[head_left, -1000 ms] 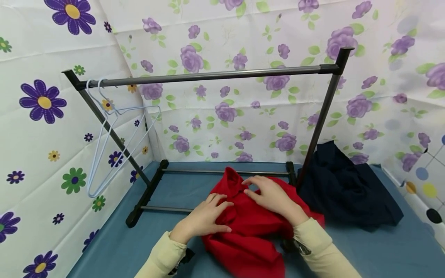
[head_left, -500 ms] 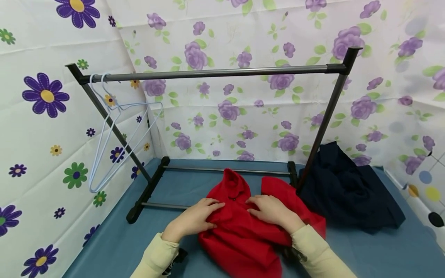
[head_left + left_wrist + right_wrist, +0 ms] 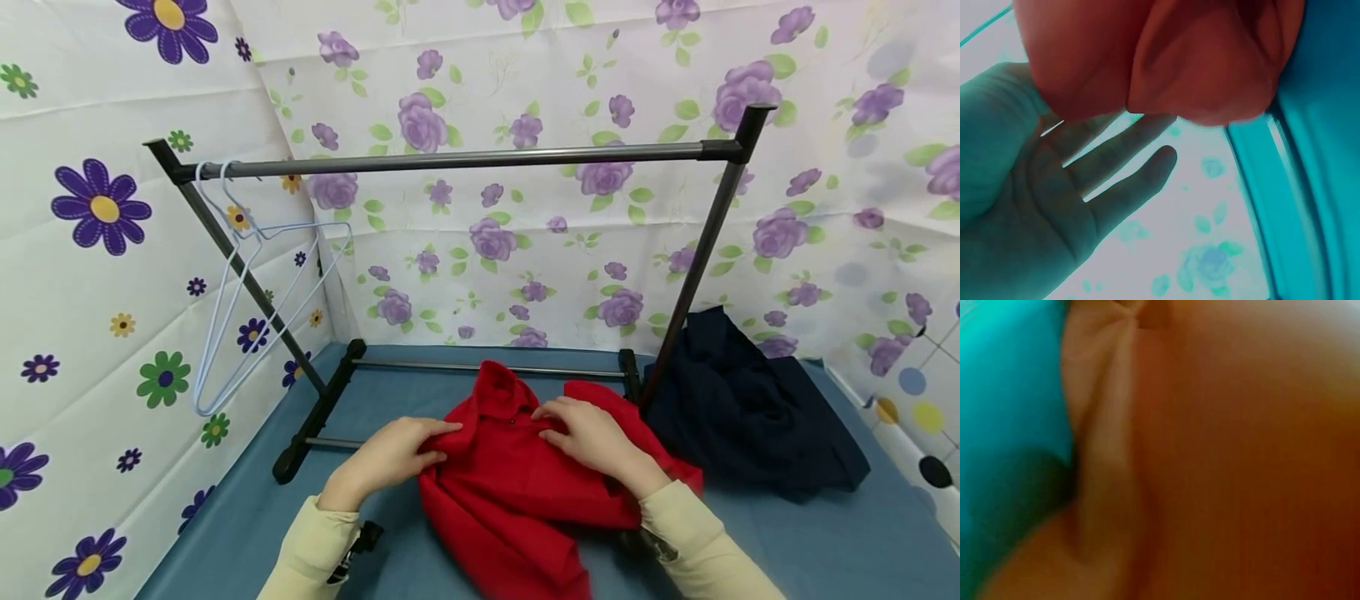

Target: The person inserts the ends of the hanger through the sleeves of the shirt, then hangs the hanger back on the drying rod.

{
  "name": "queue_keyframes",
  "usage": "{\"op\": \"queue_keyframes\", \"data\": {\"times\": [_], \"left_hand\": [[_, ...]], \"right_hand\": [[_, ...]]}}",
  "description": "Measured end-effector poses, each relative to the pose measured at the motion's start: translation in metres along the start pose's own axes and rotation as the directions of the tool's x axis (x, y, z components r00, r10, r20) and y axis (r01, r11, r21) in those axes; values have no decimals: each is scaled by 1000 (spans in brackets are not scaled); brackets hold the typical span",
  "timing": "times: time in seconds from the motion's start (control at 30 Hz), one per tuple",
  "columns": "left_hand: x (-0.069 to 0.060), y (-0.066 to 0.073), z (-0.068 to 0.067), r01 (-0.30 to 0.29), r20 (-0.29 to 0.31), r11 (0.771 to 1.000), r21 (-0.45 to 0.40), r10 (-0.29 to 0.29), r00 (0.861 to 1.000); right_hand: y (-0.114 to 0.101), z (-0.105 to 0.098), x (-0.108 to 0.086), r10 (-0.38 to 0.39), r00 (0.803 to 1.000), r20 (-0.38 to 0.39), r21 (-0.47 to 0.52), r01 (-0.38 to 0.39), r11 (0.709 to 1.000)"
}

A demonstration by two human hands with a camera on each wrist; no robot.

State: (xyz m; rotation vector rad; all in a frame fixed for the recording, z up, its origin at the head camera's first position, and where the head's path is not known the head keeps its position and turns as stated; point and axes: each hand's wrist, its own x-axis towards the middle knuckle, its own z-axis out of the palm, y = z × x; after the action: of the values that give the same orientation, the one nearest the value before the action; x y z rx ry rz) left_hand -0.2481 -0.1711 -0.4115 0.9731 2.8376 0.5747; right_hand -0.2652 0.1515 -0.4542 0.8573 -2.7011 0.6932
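Observation:
A red collared shirt (image 3: 517, 475) lies rumpled on the blue-covered surface, its collar toward the rack. At its left shoulder edge, my left hand (image 3: 386, 454) pinches the cloth between thumb and fingers. The left wrist view has the red cloth (image 3: 1160, 56) hanging in front of the fingers of that hand (image 3: 1054, 181), partly hiding them. Beside the collar opening, my right hand (image 3: 592, 437) has bent fingers and thumb gripping the shirt front. Blurred red cloth (image 3: 1229, 456) fills most of the right wrist view, and the right fingers cannot be made out there.
A dark metal clothes rack (image 3: 465, 158) stands behind the shirt. Light blue wire hangers (image 3: 232, 333) hang at its left end. Dark navy clothing (image 3: 750, 408) lies heaped by the right post. Flowered sheets (image 3: 480, 275) line the back and left.
My left hand has moved left, drawing the shirt's left edge outward. The collar and front now lie more spread. My right hand has shifted slightly and stays beside the collar.

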Motion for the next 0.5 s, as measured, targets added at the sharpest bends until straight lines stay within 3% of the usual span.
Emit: {"op": "queue_keyframes", "data": {"times": [0.13, 0.27, 0.37, 0.5], "left_hand": [[3, -2, -16, -3, -116, 1000, -8, 2, 993], [10, -1, -32, -28, -227, 999, -18, 23, 974], [16, 1, -45, -60, -323, 998, -15, 52, 945], [26, 1, -63, -99, -448, 994, -43, 70, 892]], "right_hand": [[-2, -20, 0, 10, 994, -113, 24, -8, 1000], [-3, -42, -4, -1, 974, -225, 46, 11, 999], [-2, -57, -8, -23, 950, -311, 58, 44, 997], [-2, -75, -16, -21, 909, -417, 59, 50, 997]]}}
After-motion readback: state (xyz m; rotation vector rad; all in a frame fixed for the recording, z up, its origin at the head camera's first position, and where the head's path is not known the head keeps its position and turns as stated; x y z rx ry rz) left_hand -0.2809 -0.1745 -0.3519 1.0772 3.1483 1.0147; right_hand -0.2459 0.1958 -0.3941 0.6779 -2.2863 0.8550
